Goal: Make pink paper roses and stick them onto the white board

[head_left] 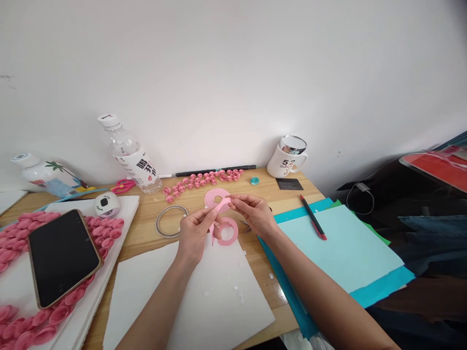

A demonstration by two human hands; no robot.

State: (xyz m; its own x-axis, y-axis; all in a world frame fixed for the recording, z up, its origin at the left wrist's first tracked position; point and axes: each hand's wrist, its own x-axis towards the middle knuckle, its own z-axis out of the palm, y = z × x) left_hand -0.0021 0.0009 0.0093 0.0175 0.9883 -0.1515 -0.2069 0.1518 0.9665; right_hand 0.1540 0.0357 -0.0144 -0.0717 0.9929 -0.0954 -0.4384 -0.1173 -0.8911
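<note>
Between my hands runs a narrow pink paper strip (223, 205), held above the desk. My left hand (197, 231) pinches it lower down, and its loose tail hangs below the fingers. My right hand (253, 211) pinches the upper end between thumb and fingertips. Just under my hands, a pink paper ring (229, 232) lies partly on a white sheet (215, 296). Behind them rest more pink paper rings (210, 195). Scissors (246, 224) lie by my right hand, mostly hidden. Small rolled pink paper flowers (199, 181) sit in rows farther back.
Left are a roll of tape (160, 221), a water bottle (131, 155), a phone (63, 257) on a board of pink flowers and pink-handled scissors (123, 186). Right are a mug (282, 163), a black card (289, 184) and a pen (314, 218) on light blue paper (343, 248).
</note>
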